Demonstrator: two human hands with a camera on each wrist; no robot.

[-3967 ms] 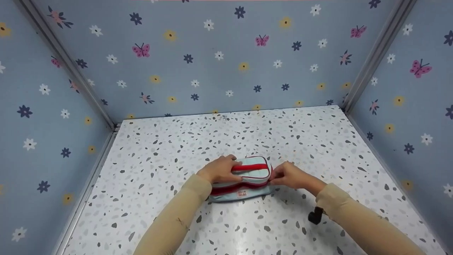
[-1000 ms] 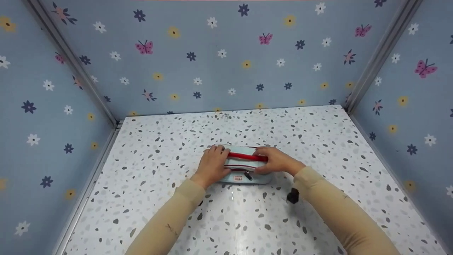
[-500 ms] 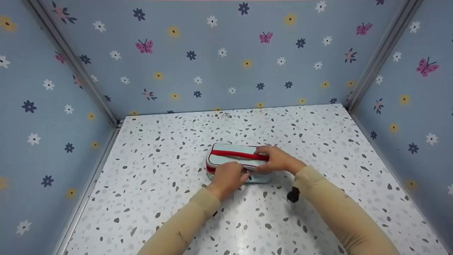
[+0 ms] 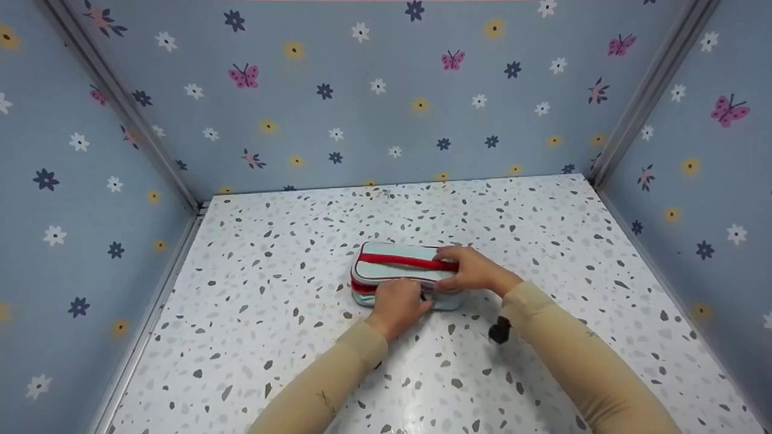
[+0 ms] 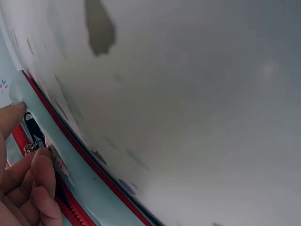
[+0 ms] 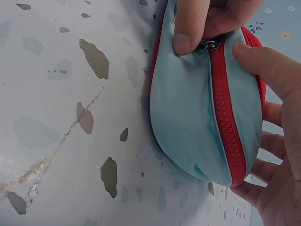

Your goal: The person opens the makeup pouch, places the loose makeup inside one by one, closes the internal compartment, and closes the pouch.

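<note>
A light-blue pencil case (image 4: 392, 271) lies on the speckled tabletop, with red piping, a red top strap (image 4: 398, 260) and a red zip (image 6: 225, 113). My right hand (image 4: 476, 270) grips its right end, thumb on the upper panel and fingers round the far side. At the front middle, my left hand (image 4: 399, 304) has curled fingers at the black zipper pull (image 5: 34, 128) and metal slider; its thumb lies by the pull. The exact pinch is partly hidden. Right of the slider the zip teeth are joined; to its left a dark gap shows.
The white speckled tabletop (image 4: 289, 265) spreads around the case. Blue walls with flowers and butterflies (image 4: 362, 120) stand at the back and both sides, joined by metal corner posts (image 4: 114, 102). A black wrist camera (image 4: 499, 330) hangs under the right sleeve.
The zipper pull has shifted from the case's right end to the front middle. My left hand has moved from the case's top to the pull; my right hand now grips the right end.
</note>
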